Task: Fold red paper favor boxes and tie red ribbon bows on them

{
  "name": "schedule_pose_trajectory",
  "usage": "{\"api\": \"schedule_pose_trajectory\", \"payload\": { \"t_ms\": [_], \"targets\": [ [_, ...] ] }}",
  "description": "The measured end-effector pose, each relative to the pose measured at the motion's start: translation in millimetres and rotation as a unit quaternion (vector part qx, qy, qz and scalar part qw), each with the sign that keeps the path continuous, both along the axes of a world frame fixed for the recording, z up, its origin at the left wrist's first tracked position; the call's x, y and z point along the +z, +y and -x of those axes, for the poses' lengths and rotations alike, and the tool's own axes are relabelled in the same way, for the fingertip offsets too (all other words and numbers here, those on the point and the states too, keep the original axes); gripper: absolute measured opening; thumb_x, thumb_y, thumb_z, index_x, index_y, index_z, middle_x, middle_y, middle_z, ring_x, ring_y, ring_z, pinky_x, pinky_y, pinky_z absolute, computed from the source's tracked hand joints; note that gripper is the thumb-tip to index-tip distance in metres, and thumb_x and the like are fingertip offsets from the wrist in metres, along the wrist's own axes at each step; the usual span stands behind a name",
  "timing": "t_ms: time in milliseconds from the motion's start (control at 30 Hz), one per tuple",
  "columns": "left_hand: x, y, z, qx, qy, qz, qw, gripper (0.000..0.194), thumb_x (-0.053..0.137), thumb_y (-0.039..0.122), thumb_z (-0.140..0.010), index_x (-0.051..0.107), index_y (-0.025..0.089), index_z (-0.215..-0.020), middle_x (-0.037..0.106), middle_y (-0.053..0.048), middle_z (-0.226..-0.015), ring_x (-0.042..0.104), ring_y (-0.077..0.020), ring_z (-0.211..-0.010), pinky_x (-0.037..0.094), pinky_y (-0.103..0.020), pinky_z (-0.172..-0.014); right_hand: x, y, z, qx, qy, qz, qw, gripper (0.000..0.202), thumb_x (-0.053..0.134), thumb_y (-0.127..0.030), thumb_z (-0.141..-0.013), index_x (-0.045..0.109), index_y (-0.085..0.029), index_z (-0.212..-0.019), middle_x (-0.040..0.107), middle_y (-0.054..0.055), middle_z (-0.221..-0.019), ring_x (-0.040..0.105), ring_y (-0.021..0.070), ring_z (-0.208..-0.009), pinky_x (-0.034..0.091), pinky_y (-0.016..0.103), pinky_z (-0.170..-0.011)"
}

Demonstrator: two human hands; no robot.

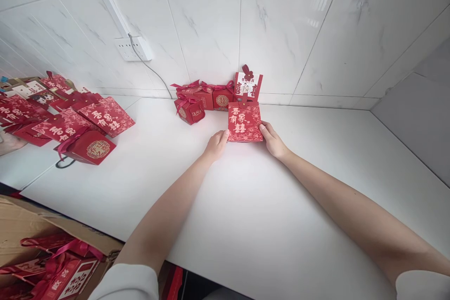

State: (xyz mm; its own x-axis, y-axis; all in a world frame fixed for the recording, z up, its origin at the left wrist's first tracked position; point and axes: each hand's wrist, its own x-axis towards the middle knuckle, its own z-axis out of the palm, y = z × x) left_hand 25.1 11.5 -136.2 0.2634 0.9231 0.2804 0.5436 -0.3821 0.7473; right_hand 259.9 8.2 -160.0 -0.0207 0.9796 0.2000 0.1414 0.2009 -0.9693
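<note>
A red patterned box or bag with pale lettering (245, 123) stands on the white table in front of me. My left hand (216, 144) grips its left edge, and my right hand (273, 139) holds its right edge. Directly behind it is a white and red box (248, 85) with a dark red flower tag on top. Small red boxes with ribbons (191, 108) sit just to the left against the wall, one of them bearing a gold round emblem (222, 101).
On the left of the white table (147, 159) lies a pile of red packages (108, 115), with a person's hand (10, 143) at its edge. A cardboard box (17, 215) of red packages stands at lower left. A cable hangs from the wall socket (132, 48).
</note>
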Motion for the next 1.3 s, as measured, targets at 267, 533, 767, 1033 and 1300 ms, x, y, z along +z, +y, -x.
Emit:
{"api": "schedule_pose_trajectory", "payload": {
  "t_ms": [267, 533, 767, 1033, 1300],
  "targets": [
    [0.5, -0.3, -0.6, 0.003, 0.002, 0.002, 1.0, 0.053, 0.021, 0.06, -0.096, 0.044, 0.02, -0.07, 0.053, -0.002, -0.072, 0.051, -0.0161, -0.073, 0.038, -0.029, -0.07, 2.6, -1.5, 0.4, 0.0, -0.003, 0.0, 1.0, 0.058, 0.041, -0.066, -0.091, 0.048, -0.024, -0.131, 0.053, 0.006, -0.143, 0.048, 0.0242, -0.133, 0.033, 0.041, -0.114],
    [-0.3, 0.8, -0.8, 0.006, 0.003, -0.003, 1.0, 0.054, 0.021, 0.06, -0.096, 0.045, 0.02, -0.069, 0.054, -0.002, -0.071, 0.052, -0.0164, -0.073, 0.039, -0.029, -0.07, 1.7, -1.0, 0.2, -0.003, -0.007, 0.001, 1.0, 0.057, 0.041, -0.066, -0.091, 0.049, -0.026, -0.131, 0.054, 0.005, -0.142, 0.049, 0.0244, -0.132, 0.034, 0.042, -0.113],
    [0.7, -0.1, -0.9, 0.008, 0.005, -0.001, 1.0, 0.054, 0.021, 0.061, -0.095, 0.045, 0.02, -0.069, 0.054, -0.002, -0.071, 0.052, -0.0163, -0.072, 0.039, -0.029, -0.07, 1.6, -1.0, 0.0, -0.004, -0.011, 0.001, 1.0, 0.059, 0.041, -0.067, -0.091, 0.049, -0.026, -0.131, 0.054, 0.006, -0.142, 0.049, 0.0246, -0.132, 0.034, 0.042, -0.113],
    [0.3, -0.1, -0.9, 0.01, 0.004, 0.0, 1.0, 0.054, 0.021, 0.061, -0.096, 0.045, 0.02, -0.069, 0.055, -0.003, -0.072, 0.053, -0.0164, -0.073, 0.04, -0.029, -0.07, 2.2, -2.2, 0.0, -0.004, -0.015, -0.001, 1.0, 0.059, 0.04, -0.068, -0.09, 0.048, -0.026, -0.131, 0.054, 0.005, -0.142, 0.048, 0.0244, -0.132, 0.034, 0.042, -0.113],
    [1.0, -0.6, -0.8, 0.009, 0.006, 0.001, 1.0, 0.054, 0.021, 0.06, -0.096, 0.047, 0.019, -0.07, 0.056, -0.003, -0.072, 0.053, -0.0165, -0.073, 0.04, -0.029, -0.071, 2.5, -2.4, 0.5, -0.002, -0.011, -0.002, 1.0, 0.06, 0.04, -0.068, -0.09, 0.048, -0.026, -0.132, 0.054, 0.005, -0.143, 0.048, 0.0245, -0.132, 0.035, 0.041, -0.113]
  ]
}}
